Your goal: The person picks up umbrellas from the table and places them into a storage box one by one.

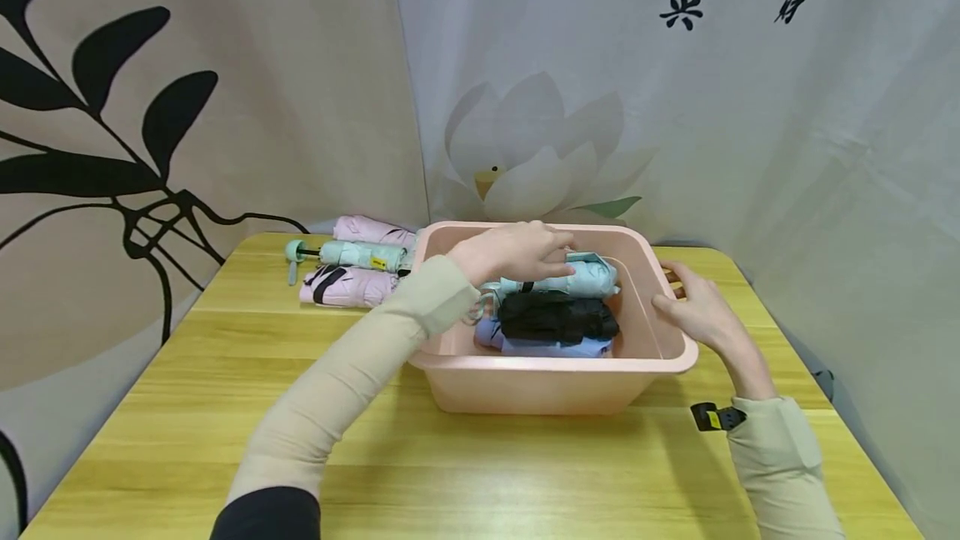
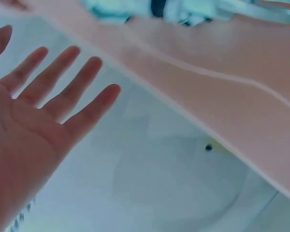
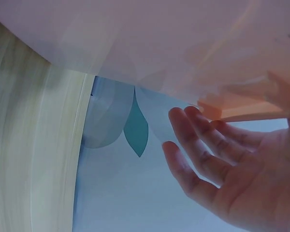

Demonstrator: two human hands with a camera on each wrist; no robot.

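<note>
A pink plastic basin (image 1: 536,386) stands on the table. Inside it lie a light blue folded umbrella (image 1: 592,276), a black folded umbrella (image 1: 555,317) and a periwinkle one (image 1: 558,349). Over the basin is my left hand (image 1: 517,250), its fingers extended and the palm bare in the left wrist view (image 2: 34,121). My right hand (image 1: 701,307) holds the basin's right rim, thumb over the edge. Its bent fingers (image 3: 186,169) are outside, below the rim, in the right wrist view.
Left of the basin lie a pink folded umbrella (image 1: 371,230), a mint one (image 1: 360,255) with its handle sticking out, and a lilac one (image 1: 348,287) with a black strap. Printed curtains (image 1: 300,107) hang behind the wooden table (image 1: 480,473).
</note>
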